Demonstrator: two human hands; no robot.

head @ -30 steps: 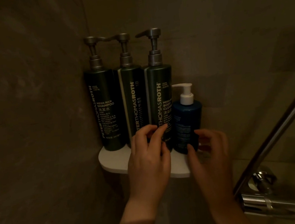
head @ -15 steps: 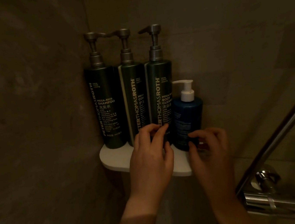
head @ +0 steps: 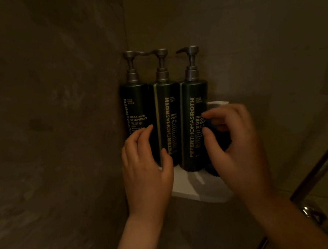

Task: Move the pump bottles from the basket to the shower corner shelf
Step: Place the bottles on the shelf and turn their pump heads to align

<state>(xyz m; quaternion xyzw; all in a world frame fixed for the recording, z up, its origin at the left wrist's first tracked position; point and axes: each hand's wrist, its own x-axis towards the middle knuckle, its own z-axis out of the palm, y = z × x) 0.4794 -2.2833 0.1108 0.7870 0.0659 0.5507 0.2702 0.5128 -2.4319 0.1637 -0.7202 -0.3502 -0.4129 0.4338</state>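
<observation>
Centrally, three dark pump bottles [head: 167, 119] stand upright on the white corner shelf [head: 195, 190]. Left hand [head: 145, 167] open, fingers at the shampoo bottle [head: 137, 111]. Right hand [head: 235, 147] loosely curled, open, covering a small blue bottle [head: 214, 122].

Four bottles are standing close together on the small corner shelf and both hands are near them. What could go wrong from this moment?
1. The shampoo bottle, middle bottle and body cleanser bottle stand packed together; a nudge from the left hand might tip one into the others.
2. The small blue bottle sits near the open end of the white shelf, mostly hidden behind the right hand; pushed outward, it could fall.
</observation>
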